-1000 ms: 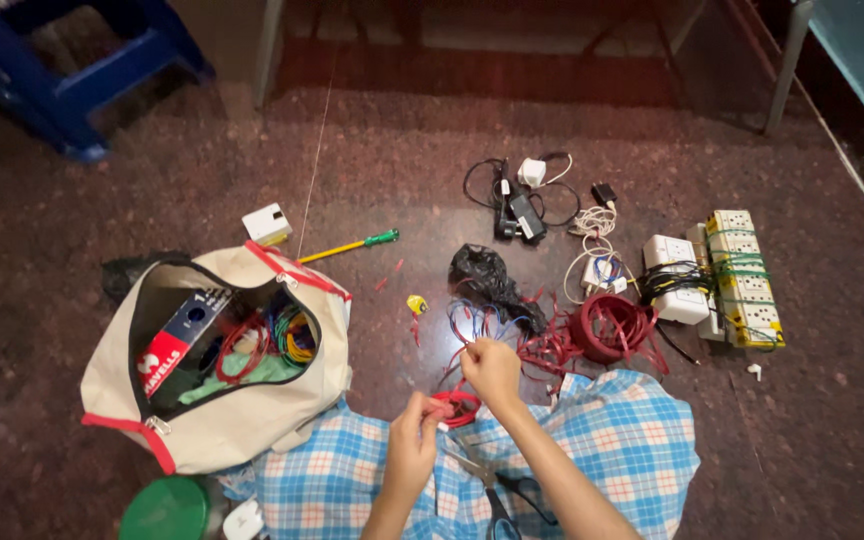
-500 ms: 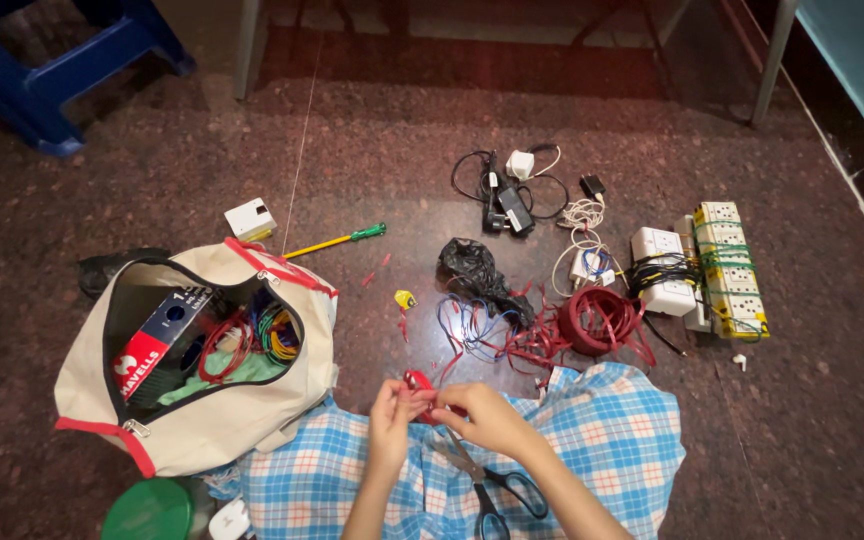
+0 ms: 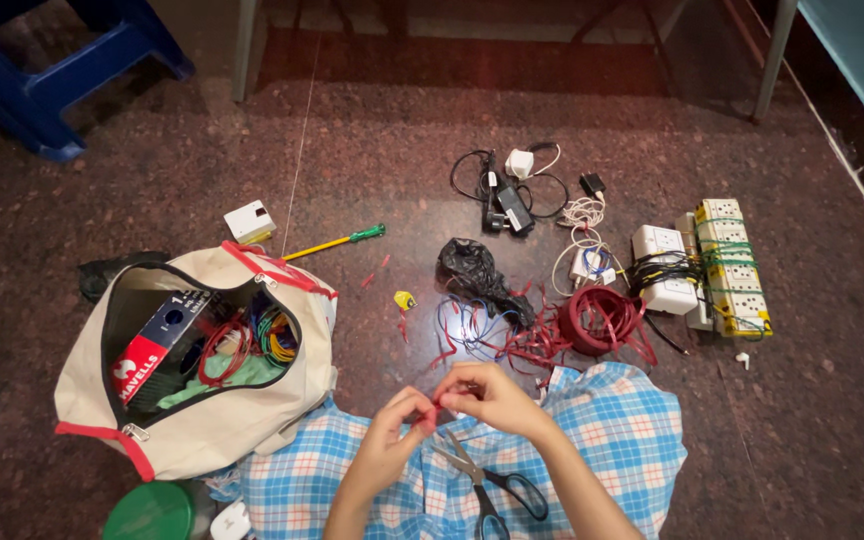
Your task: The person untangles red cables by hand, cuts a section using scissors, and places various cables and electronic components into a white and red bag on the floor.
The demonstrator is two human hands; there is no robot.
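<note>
Both hands, left [image 3: 392, 435] and right [image 3: 487, 395], have drawn together, pinching a red wire [image 3: 435, 412] above scissors [image 3: 487, 485].

The open bag [image 3: 192, 400] sits at the near left, with a box [image 3: 152, 350] and wire coils [image 3: 267, 335] in it. A screwdriver [image 3: 337, 241] lies just beyond it. Scissors [image 3: 487, 490] rest on the lap, near centre. Farther right lie a wire bundle [image 3: 602, 320], then the socket strips [image 3: 737, 270]. Chargers [image 3: 512, 195] lie far centre.

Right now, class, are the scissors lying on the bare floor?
No, the scissors lie on the blue checked cloth over the person's lap, just below both hands.
</note>
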